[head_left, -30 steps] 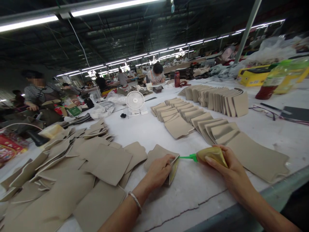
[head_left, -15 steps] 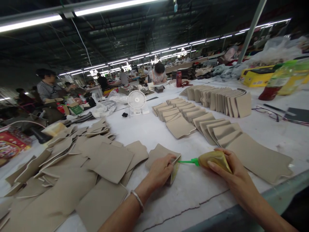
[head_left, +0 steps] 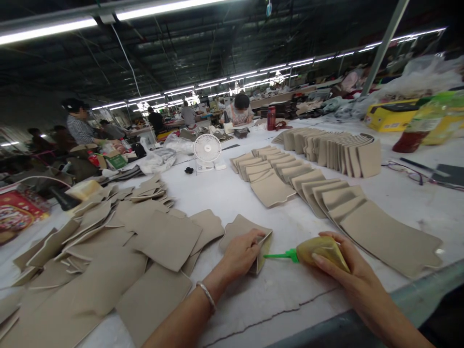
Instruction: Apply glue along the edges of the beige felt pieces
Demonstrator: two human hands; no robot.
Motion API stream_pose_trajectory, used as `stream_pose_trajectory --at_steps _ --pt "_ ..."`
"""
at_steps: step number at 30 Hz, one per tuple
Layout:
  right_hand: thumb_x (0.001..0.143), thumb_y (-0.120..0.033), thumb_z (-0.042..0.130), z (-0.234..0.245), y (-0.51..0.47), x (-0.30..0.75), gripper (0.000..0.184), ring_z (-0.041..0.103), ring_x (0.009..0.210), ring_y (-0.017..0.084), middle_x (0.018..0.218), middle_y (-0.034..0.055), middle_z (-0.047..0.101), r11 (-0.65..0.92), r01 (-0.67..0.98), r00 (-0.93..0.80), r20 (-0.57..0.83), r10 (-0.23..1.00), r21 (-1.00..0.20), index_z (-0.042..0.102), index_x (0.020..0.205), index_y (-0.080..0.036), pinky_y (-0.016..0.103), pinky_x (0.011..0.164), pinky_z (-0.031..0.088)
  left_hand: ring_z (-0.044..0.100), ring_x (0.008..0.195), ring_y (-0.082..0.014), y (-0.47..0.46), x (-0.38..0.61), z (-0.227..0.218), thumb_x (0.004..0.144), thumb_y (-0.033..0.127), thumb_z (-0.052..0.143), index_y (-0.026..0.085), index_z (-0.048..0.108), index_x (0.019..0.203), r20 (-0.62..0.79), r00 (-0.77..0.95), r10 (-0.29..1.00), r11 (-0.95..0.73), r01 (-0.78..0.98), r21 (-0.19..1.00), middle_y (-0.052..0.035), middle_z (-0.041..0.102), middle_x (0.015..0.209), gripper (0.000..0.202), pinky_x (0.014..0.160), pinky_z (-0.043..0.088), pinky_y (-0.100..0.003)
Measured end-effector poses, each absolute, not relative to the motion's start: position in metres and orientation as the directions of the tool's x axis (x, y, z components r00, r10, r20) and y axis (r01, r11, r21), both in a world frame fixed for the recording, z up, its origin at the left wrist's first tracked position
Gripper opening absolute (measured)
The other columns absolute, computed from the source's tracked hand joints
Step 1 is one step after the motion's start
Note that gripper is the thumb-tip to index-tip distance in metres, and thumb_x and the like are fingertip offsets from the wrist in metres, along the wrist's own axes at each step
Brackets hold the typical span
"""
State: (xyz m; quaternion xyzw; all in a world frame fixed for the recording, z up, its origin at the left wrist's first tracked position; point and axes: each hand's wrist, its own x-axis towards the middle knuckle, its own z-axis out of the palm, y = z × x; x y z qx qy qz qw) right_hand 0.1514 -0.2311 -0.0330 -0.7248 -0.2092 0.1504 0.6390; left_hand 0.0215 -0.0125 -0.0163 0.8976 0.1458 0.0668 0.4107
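My left hand (head_left: pixel 242 251), with a bracelet at the wrist, is closed on a grey-beige leather-like piece (head_left: pixel 237 227) lying on the table. Its fingers hold up the right edge, so the yellowish underside shows; the fingertips are partly hidden. My right hand (head_left: pixel 342 258) grips a squeeze bottle (head_left: pixel 319 251) with yellowish-brown contents, held on its side. The bottle's long green nozzle (head_left: pixel 281 255) points left, its tip at the piece's turned-up edge. To the left lies a loose heap of similar pieces (head_left: pixel 170 239). On the right, more pieces (head_left: pixel 387 234) overlap in a row.
A small white fan (head_left: pixel 207 149) stands mid-table. Behind the row is a standing set of pieces (head_left: pixel 333 152). Glasses (head_left: pixel 408 171), a bottle with dark red liquid (head_left: pixel 416 128) and a yellow box (head_left: pixel 391 116) are at right. Other people (head_left: pixel 239 110) work farther back.
The nozzle tip has moved down along the turned-up edge as my right hand shifts slightly. My left hand keeps its hold on the piece. The view has shifted a little.
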Motion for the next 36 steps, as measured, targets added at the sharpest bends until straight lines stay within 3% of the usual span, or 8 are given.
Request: stream_pose_trajectory --at_steps 7,12,15,18,23,28,33,36 --pt "0.070 -0.060 0.076 -0.034 -0.228 0.151 0.063 0.056 0.096 0.025 0.106 -0.0002 0.058 -0.082 0.142 0.890 0.092 0.446 -0.986 0.049 0.120 -0.031 0.033 0.082 0.046 0.053 0.071 -0.0165 -0.014 0.021 -0.013 0.081 0.015 0.042 0.025 0.062 0.119 -0.015 0.946 0.323 -0.628 0.226 0.745 0.0035 0.056 0.072 0.044 0.062 0.033 -0.026" --pt "0.074 -0.059 0.073 -0.035 -0.233 0.135 0.060 0.059 0.091 0.025 0.099 -0.0009 0.061 -0.106 0.095 0.831 0.020 0.556 -0.990 0.048 0.121 -0.032 0.031 0.078 0.048 0.056 0.075 -0.0178 -0.013 0.022 -0.013 0.081 0.015 0.041 0.025 0.062 0.120 -0.017 0.946 0.323 -0.637 0.231 0.735 0.0023 0.061 0.076 0.045 0.066 0.036 -0.026" --pt "0.073 -0.061 0.073 -0.034 -0.234 0.134 0.061 0.059 0.095 0.026 0.103 0.0005 0.061 -0.121 0.131 0.866 0.054 0.497 -0.984 0.049 0.121 -0.031 0.033 0.082 0.048 0.057 0.078 -0.0179 -0.013 0.022 -0.013 0.081 0.015 0.040 0.024 0.062 0.120 0.011 0.949 0.314 -0.643 0.204 0.738 0.0011 0.065 0.085 0.046 0.069 0.038 -0.026" --pt "0.072 -0.061 0.073 -0.035 -0.234 0.136 0.062 0.058 0.097 0.027 0.107 0.0019 0.059 -0.149 0.202 0.888 0.117 0.444 -0.968 0.049 0.121 -0.030 0.034 0.083 0.048 0.056 0.074 -0.0176 -0.015 0.021 -0.011 0.081 0.016 0.040 0.024 0.062 0.121 -0.014 0.946 0.323 -0.645 0.230 0.729 0.0018 0.065 0.082 0.046 0.066 0.037 -0.026" --pt "0.076 -0.060 0.071 -0.037 -0.234 0.130 0.061 0.060 0.095 0.026 0.105 0.0017 0.060 -0.140 0.176 0.806 0.061 0.589 -0.974 0.046 0.123 -0.031 0.033 0.078 0.051 0.055 0.071 -0.0184 -0.017 0.020 -0.009 0.081 0.015 0.040 0.023 0.062 0.119 -0.022 0.940 0.341 -0.657 0.255 0.709 0.0016 0.062 0.075 0.046 0.064 0.036 -0.027" --pt "0.071 -0.063 0.072 -0.032 -0.231 0.135 0.063 0.058 0.102 0.031 0.111 0.0030 0.059 -0.179 0.262 0.880 0.159 0.447 -0.948 0.049 0.120 -0.031 0.040 0.088 0.047 0.055 0.072 -0.0179 -0.017 0.021 -0.010 0.081 0.016 0.040 0.023 0.063 0.118 -0.005 0.940 0.340 -0.655 0.241 0.716 0.0011 0.064 0.080 0.044 0.063 0.036 -0.026" --pt "0.071 -0.061 0.072 -0.027 -0.232 0.128 0.061 0.062 0.089 0.028 0.098 0.0034 0.063 -0.160 0.234 0.816 0.105 0.568 -0.959 0.050 0.118 -0.028 0.034 0.073 0.053 0.055 0.071 -0.0184 -0.018 0.020 -0.007 0.081 0.015 0.040 0.023 0.062 0.120 -0.025 0.938 0.346 -0.667 0.265 0.696 0.0020 0.061 0.071 0.045 0.063 0.035 -0.026" --pt "0.072 -0.060 0.072 -0.028 -0.233 0.125 0.062 0.063 0.090 0.028 0.098 0.0032 0.064 -0.147 0.214 0.835 0.102 0.541 -0.966 0.049 0.119 -0.028 0.034 0.075 0.053 0.055 0.070 -0.0184 -0.018 0.020 -0.007 0.081 0.015 0.039 0.024 0.061 0.119 -0.027 0.936 0.350 -0.670 0.270 0.691 0.0022 0.061 0.072 0.044 0.062 0.036 -0.026"
